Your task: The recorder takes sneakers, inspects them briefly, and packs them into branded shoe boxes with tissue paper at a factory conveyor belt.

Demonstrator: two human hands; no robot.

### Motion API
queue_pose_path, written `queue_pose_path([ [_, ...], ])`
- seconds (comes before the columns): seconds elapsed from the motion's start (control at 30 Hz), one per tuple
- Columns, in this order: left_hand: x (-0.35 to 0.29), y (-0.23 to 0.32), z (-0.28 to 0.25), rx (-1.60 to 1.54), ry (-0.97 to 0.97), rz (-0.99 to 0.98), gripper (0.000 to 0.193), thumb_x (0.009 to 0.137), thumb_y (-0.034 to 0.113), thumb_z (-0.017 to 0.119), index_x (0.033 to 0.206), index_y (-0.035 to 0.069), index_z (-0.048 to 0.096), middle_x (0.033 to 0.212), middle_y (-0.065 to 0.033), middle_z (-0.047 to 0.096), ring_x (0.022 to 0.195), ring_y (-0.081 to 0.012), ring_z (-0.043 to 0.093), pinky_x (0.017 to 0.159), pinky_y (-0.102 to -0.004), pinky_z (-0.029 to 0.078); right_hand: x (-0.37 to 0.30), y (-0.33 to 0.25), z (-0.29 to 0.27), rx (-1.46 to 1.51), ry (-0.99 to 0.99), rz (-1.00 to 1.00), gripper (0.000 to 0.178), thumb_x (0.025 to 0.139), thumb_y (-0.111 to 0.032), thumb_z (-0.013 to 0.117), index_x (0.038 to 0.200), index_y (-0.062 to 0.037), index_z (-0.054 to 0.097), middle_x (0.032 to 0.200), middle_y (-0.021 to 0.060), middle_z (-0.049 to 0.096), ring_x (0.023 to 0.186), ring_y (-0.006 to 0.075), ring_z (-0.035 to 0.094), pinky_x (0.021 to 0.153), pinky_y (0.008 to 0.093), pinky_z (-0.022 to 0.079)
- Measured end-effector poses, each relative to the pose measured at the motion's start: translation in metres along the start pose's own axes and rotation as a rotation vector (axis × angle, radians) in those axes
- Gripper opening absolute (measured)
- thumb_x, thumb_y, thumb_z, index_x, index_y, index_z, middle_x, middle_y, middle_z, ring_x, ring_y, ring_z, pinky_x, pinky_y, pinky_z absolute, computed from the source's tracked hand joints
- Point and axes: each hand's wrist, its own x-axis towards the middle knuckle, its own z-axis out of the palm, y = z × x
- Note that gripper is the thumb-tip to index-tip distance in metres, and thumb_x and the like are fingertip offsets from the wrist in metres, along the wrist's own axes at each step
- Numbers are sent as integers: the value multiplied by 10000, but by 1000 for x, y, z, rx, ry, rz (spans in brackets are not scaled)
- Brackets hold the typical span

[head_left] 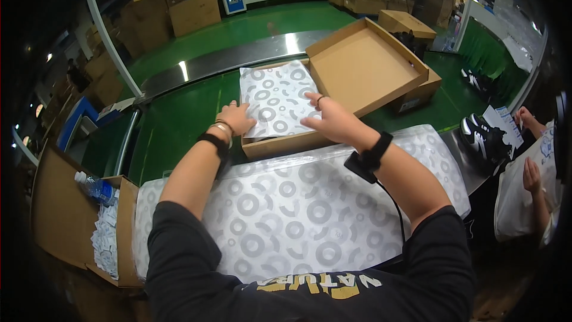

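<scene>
A brown cardboard shoe box stands on the green surface, its lid tipped back to the right. White tissue paper with grey ring shapes lies folded over the top of the box, hiding whatever is inside. At the left edge of the paper rests my left hand, fingers apart. My right hand spreads its fingers over the right edge, near the hinge side. Neither hand grips anything. Closer to me, a stack of the same patterned paper covers the table.
To the left, an open carton holds small white packets and a water bottle. More cartons stand behind the lid. At right are black-and-white sneakers and a co-worker's hand. A metal edge runs behind the box.
</scene>
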Motion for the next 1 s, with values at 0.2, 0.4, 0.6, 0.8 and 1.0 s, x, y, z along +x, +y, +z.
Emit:
queue_pose_path([
  [0.2,-99,-97,-61,-145,99,89,380,724,282,589,1029,55,576,931,-163,599,904,-307,554,801,-358,430,-31,-4,8,206,-473,31,479,765,-235,601,1136,37,466,954,213,582,863,243,581,753,296,452],
  [0.4,-236,-258,-71,194,540,-637,388,817,380,445,728,43,613,754,-160,599,755,-349,560,657,-440,436,-52,-1,19,36,-438,-67,442,734,-175,630,1106,24,499,906,162,603,841,247,581,747,308,448],
  [0.6,-347,-286,-34,56,-716,-953,349,700,318,600,940,66,627,901,-98,637,842,-263,599,759,-364,459,-51,-15,23,-19,-516,-55,464,736,-211,627,1096,50,494,877,178,603,827,278,581,731,317,443],
  [0.8,-362,-317,-23,184,-9,-746,165,689,180,564,732,34,627,739,-126,627,705,-299,602,645,-374,480,-55,-11,18,42,-472,-39,468,734,-204,624,1097,61,492,895,187,605,844,269,584,744,308,446],
  [1.0,-300,-314,-62,128,1024,-808,175,758,162,500,819,45,615,771,-203,587,736,-358,572,650,-399,458,-51,-14,18,-19,-495,-89,453,737,-226,626,1071,58,511,881,196,607,822,279,590,729,319,452],
])
